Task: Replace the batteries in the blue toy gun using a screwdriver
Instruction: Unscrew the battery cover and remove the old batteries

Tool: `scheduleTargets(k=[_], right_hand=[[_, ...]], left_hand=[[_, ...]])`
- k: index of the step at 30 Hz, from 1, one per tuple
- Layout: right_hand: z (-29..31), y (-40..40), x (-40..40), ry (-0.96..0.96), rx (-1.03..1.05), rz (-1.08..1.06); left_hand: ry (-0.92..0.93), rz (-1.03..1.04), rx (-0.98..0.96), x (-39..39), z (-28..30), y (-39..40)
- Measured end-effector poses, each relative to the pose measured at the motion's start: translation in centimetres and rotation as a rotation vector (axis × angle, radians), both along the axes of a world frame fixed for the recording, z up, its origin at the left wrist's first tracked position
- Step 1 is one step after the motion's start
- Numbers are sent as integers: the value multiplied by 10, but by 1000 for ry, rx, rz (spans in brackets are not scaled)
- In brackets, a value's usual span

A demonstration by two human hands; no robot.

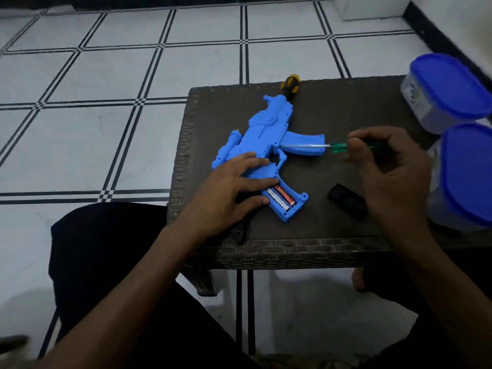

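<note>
While my left hand [229, 187] presses flat on the blue toy gun [266, 145] | right hand [386, 166] pinches green screwdriver [338, 147], shaft over magazine | batteries [282, 199] exposed by left fingertips | black cover [346, 203] under right palm

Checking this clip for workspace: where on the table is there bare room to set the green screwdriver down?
Bare table lies between the blue toy gun and the blue-lidded tubs, and along the near edge below the gun's grip. It is crowded around the black cover, beside the right hand, which holds the green screwdriver.
</note>
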State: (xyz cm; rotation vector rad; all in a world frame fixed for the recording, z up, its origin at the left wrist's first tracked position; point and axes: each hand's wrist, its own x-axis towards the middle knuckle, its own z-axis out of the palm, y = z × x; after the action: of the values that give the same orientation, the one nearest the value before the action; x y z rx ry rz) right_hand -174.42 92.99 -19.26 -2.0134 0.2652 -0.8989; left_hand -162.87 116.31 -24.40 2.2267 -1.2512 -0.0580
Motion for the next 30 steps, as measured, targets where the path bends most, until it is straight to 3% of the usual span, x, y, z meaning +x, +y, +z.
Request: scheduleTargets(k=[4, 8, 13, 24, 30], right_hand=[[0, 9, 1, 64, 145, 84], [-16, 14, 3, 118, 126, 83], [-10, 8, 8, 43, 161, 40], [11, -4, 0, -21, -394, 149], [20, -2, 2, -44, -552, 242]], left_hand=[[-60, 8, 18, -2, -2, 0], [-67, 35, 8, -5, -6, -4], [-29, 57, 7, -6, -5, -5], [-32, 98, 4, -11, -4, -8], [-22, 109, 10, -10, -4, -8]])
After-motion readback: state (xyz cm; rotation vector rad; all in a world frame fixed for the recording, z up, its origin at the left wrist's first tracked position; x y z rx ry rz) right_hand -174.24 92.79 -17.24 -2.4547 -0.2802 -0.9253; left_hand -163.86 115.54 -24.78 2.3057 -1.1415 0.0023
